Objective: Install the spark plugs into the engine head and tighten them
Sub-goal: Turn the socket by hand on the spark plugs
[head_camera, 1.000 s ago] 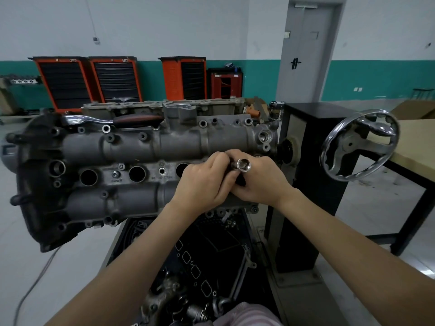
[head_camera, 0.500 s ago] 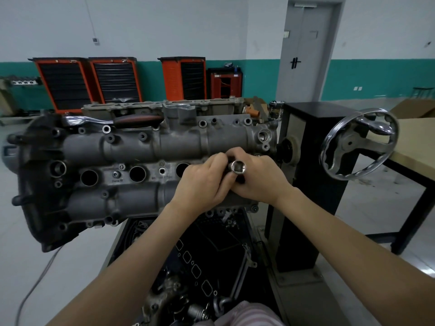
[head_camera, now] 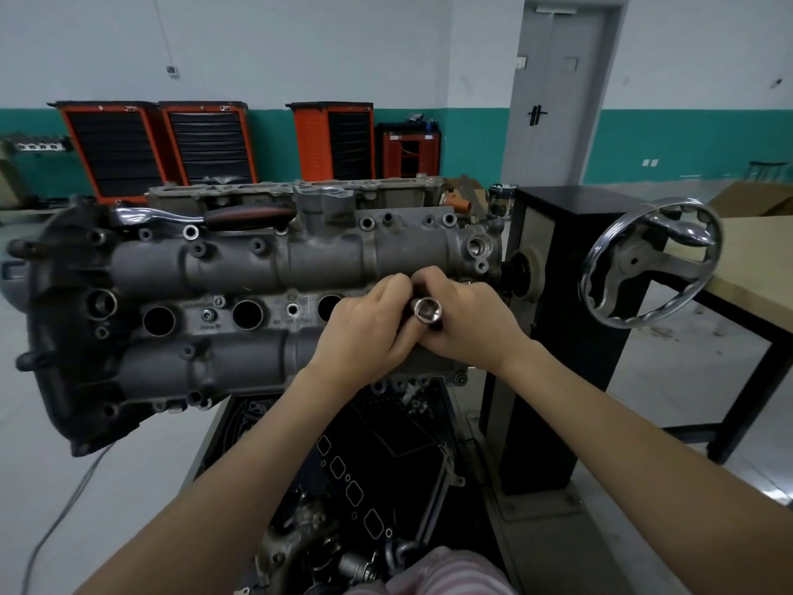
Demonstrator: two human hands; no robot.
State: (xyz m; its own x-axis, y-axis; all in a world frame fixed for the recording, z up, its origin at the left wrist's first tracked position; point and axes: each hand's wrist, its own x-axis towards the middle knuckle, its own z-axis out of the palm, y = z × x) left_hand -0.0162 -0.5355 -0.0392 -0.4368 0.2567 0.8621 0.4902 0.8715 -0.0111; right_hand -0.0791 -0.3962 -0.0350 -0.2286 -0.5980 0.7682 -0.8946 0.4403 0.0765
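Observation:
The grey engine head (head_camera: 240, 268) is mounted on a stand, its row of round plug wells facing me. Three wells show open; the rightmost well is hidden behind my hands. A chrome spark plug socket (head_camera: 427, 311) pokes out toward me at that spot, its hollow end visible. My left hand (head_camera: 364, 332) curls its fingers around the socket's shaft from the left. My right hand (head_camera: 467, 324) grips it from the right, fingers wrapped behind. No spark plug itself is visible.
A ratchet with a dark handle (head_camera: 206, 216) lies on top of the head. A chrome handwheel (head_camera: 648, 261) sits on the black stand column (head_camera: 566, 337) at right. A tray of parts (head_camera: 364, 487) lies below. A wooden table (head_camera: 755, 255) stands far right.
Both hands stay on the socket at the rightmost well. The socket's open end has shifted slightly left and down between the fingers.

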